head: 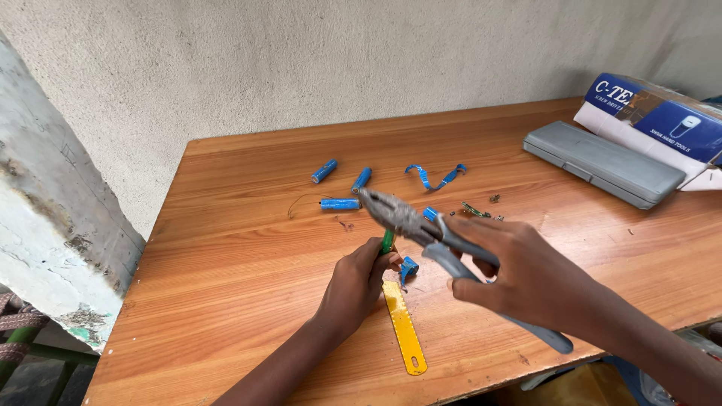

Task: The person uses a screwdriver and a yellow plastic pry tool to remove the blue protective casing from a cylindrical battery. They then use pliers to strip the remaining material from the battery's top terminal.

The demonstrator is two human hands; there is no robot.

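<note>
Layout on wooden table (226, 248)

Three blue cylindrical cells (341, 186) far centre; grey plastic case (604, 163) far right, printed cardboard box (662, 120) behind it; yellow metal ruler (404, 325) at near edge.

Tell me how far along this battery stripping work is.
Looks done: blue wrap strips and small scraps lie loose on the table. In hand: the left hand grips a green piece, and the right hand holds grey pliers above it. Left: three blue cells still wrapped.
</note>
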